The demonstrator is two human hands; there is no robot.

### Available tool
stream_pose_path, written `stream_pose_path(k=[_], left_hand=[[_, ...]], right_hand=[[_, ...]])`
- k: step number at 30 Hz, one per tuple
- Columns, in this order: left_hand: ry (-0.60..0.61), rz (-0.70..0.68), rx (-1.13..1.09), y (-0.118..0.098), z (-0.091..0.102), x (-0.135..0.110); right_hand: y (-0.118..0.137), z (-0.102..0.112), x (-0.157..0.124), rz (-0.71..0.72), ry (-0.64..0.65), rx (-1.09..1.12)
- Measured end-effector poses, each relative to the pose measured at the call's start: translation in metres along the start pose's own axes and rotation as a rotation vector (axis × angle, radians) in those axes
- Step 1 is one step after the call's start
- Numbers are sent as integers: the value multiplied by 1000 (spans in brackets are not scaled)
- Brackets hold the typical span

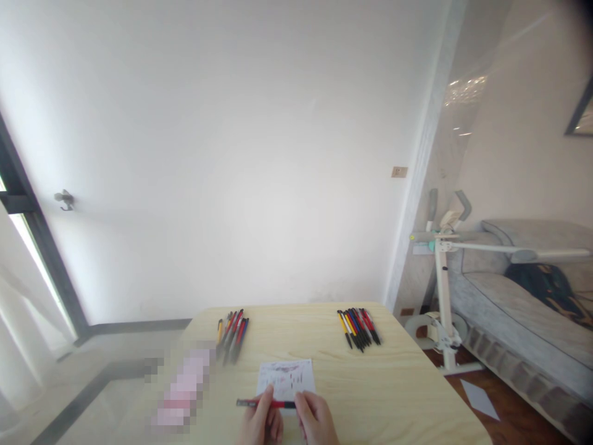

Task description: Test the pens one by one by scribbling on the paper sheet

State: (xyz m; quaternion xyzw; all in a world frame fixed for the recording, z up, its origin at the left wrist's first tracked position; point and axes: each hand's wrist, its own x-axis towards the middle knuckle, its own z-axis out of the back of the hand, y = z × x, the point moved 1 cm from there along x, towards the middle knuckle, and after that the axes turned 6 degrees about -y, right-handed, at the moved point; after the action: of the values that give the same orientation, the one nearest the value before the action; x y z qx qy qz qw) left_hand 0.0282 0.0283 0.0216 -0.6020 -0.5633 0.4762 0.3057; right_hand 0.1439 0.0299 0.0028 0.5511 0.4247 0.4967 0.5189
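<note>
Pen (pixel 281 404) is pinched by left hand (pixel 262 418) and right hand (pixel 315 415) over the paper (pixel 283 372); I judge this as handling step, next move wanting steady grip.

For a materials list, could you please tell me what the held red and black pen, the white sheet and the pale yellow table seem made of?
Slim red and black pen: probably smooth plastic, given its even colour blocks. White rectangular sheet: likely matt paper, flat with inky marks. Pale yellow table: smooth wood or perhaps laminate, with grainy streaks.
</note>
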Motion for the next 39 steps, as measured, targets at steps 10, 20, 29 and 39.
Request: stream_pose_path(k=[10,20,29,39], left_hand=[[25,-15,-20,1,3,0],[57,-22,19,4,8,2],[46,-24,11,0,5,-2],[40,-6,7,1,7,1]], right_hand=[[3,4,-1,-4,67,-6],[4,4,-4,-9,75,27],[4,4,-5,-8,79,7],[12,6,-7,22,89,-26]])
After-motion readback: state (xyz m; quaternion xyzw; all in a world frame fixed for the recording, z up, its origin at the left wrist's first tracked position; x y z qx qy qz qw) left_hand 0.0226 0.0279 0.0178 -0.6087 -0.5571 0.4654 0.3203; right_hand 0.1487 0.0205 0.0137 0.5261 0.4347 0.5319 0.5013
